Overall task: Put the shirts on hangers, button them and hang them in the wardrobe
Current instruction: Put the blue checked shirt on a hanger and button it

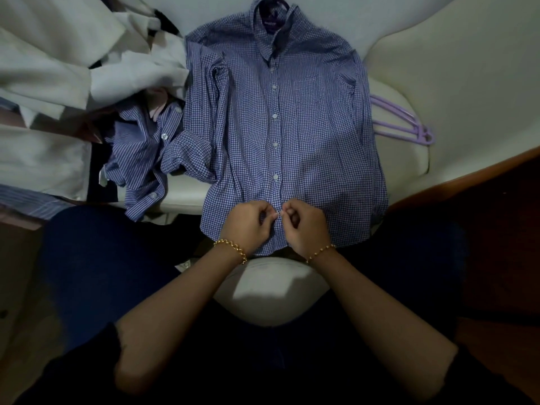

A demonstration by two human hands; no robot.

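I count one checked shirt (306, 135) lying flat at frame centre with five buttons (275, 144) fastened, two hands, left hand (248, 222) and right hand (305, 226), each pinching its placket near the hem, and one striped shirt (140, 153) crumpled centre left

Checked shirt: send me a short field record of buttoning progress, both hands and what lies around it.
checked shirt: flat, front up, on pale cushion
hanger hook: sticks out above the collar
front: closed from chest down to the hands; collar open
left hand: pinches front edge near hem
right hand: pinches opposite edge, fingertips almost meeting the left's
spare hangers: lilac, right of the shirt
striped shirt: crumpled, left of it
white clothes: heaped far left
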